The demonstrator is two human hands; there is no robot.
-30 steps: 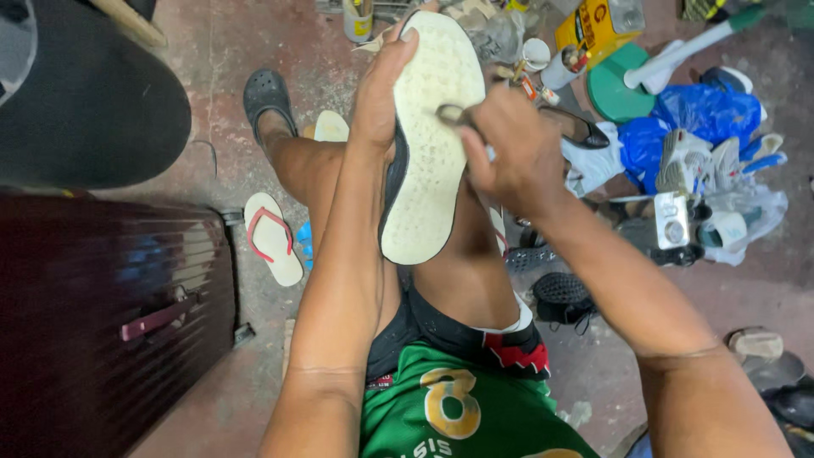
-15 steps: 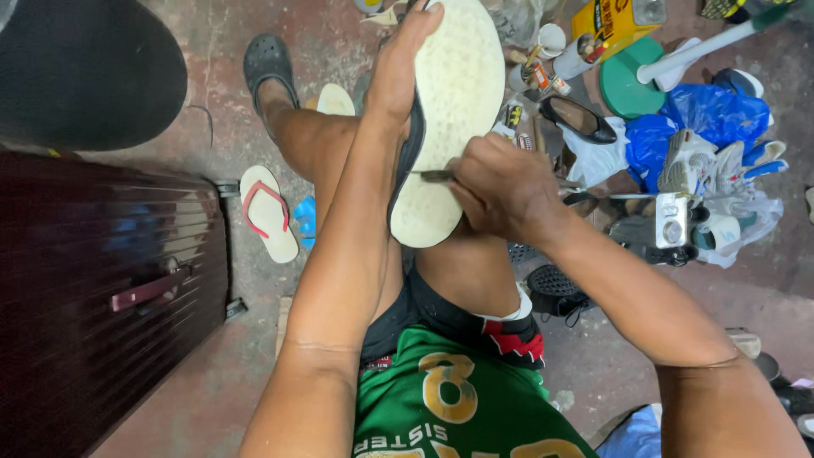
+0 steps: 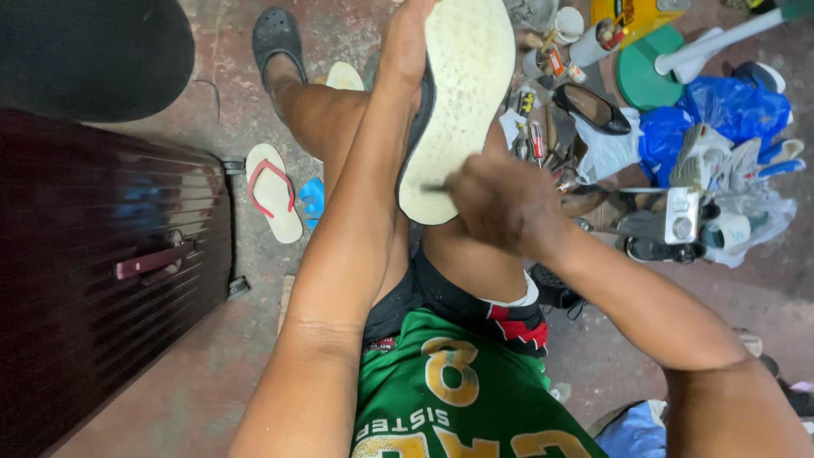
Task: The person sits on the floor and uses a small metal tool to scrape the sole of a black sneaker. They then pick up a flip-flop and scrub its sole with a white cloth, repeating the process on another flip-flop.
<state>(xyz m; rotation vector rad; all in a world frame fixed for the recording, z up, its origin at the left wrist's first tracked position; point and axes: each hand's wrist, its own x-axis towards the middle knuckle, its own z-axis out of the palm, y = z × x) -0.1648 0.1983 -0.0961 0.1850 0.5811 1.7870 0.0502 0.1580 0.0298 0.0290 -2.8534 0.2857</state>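
Note:
A shoe with a pale, rough sole (image 3: 462,93) is held sole-up over my lap. My left hand (image 3: 413,38) grips its left edge near the toe, the forearm running down the frame's middle. My right hand (image 3: 500,203) is closed on a thin metal tool (image 3: 434,188) whose tip touches the sole near the heel end. The hand is motion-blurred. The shoe's dark upper shows only along its left edge.
A dark red ribbed suitcase (image 3: 93,271) stands left. A white flip-flop with a red strap (image 3: 273,191) and a grey clog (image 3: 277,38) lie on the concrete floor. Shoes, blue plastic bags (image 3: 729,110), bottles and a green lid (image 3: 649,72) crowd the right side.
My right hand has slid down the sole from its upper part to the heel end, with the tool in it. The shoe stays held in my left hand.

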